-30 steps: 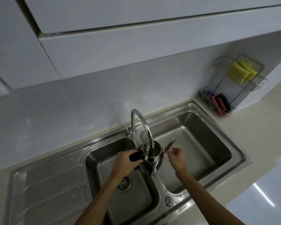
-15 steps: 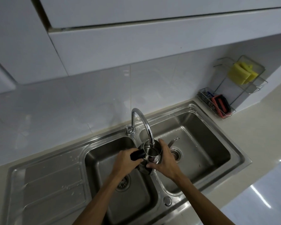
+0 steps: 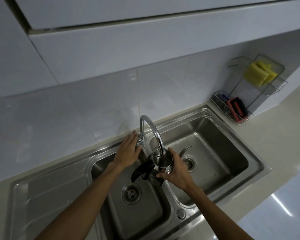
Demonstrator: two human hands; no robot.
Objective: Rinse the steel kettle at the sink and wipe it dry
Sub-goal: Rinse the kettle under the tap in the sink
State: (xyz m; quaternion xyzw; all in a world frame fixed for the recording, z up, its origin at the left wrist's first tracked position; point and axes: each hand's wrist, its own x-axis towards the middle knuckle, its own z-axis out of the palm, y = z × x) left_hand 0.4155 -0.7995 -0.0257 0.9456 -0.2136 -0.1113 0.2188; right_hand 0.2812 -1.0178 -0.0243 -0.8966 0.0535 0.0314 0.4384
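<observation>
The steel kettle [image 3: 160,162] with a black handle and a thin spout sits under the curved tap [image 3: 154,132], over the divider of the double sink [image 3: 232,135]. My right hand [image 3: 176,168] is wrapped around the kettle's body from the right. My left hand [image 3: 128,150] lies flat at the tap's base, fingers spread beside the valve, off the kettle. The kettle's open mouth faces up right below the tap's outlet. I cannot tell whether water is running.
A wire rack [image 3: 249,94] at the back right holds yellow sponges [image 3: 259,74] above and a red-and-black scrubber [image 3: 236,108] below. A drainboard [image 3: 47,196] lies left of the basins. White wall cabinets hang overhead. Pale counter runs along the right.
My left hand let go of the kettle's black handle and moved up to the tap's base. My right hand, free a second ago, now grips the kettle's body.
</observation>
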